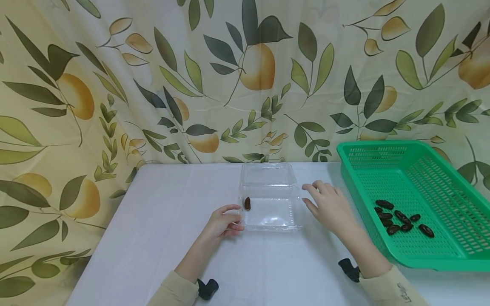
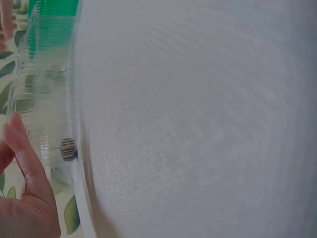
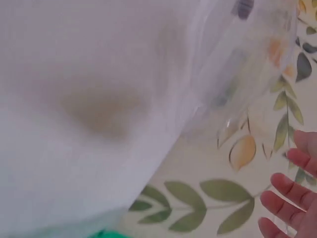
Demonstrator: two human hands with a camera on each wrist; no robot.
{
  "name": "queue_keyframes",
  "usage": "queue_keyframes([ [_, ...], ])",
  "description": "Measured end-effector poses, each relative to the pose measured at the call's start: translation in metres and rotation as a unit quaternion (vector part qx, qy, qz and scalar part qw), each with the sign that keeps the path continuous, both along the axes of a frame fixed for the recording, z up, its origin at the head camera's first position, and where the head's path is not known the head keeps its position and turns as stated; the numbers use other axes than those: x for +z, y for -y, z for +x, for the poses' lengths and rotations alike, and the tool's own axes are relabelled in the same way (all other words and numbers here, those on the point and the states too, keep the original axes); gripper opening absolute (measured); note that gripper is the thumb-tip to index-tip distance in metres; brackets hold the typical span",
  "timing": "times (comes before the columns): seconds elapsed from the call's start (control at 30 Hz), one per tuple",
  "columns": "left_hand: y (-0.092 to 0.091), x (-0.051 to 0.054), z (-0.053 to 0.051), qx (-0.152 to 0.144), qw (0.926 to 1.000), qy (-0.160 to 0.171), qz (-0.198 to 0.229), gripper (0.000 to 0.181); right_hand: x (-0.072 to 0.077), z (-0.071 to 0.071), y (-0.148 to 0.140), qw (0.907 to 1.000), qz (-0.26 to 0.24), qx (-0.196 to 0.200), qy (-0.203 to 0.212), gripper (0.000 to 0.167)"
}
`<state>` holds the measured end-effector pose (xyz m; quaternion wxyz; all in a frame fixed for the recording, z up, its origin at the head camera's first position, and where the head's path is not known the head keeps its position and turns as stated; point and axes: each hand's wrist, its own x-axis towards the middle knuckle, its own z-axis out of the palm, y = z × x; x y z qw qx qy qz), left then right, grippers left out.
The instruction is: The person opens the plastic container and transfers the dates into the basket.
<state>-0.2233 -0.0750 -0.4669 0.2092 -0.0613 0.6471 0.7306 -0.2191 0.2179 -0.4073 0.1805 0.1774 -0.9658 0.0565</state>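
Observation:
A clear plastic clamshell box lies on the table with its lid raised at the back. One dark brown date is in its left part; in the left wrist view the same date shows through the plastic. My left hand is at the box's left edge, fingertips against the side wall. To the right of the box, my right hand hovers with fingers spread and nothing in them. The right wrist view shows its loosely bent fingers apart from the box.
A green perforated plastic basket stands on the right, with several dates in its near left part. White cloth covers the table. Behind it hangs a curtain printed with leaves and fruit.

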Motion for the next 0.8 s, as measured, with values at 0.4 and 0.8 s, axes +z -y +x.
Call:
queue_keyframes([
  [0.4,-0.001,0.0,-0.001,0.005,0.9997,0.022,-0.007,0.043,-0.022,-0.021,0.051,0.999,-0.003,0.039,0.02,0.03],
  [0.8,-0.001,-0.004,-0.002,0.011,0.9997,0.022,-0.005,0.042,-0.041,-0.03,0.084,0.9973,-0.005,0.066,0.031,0.029],
])
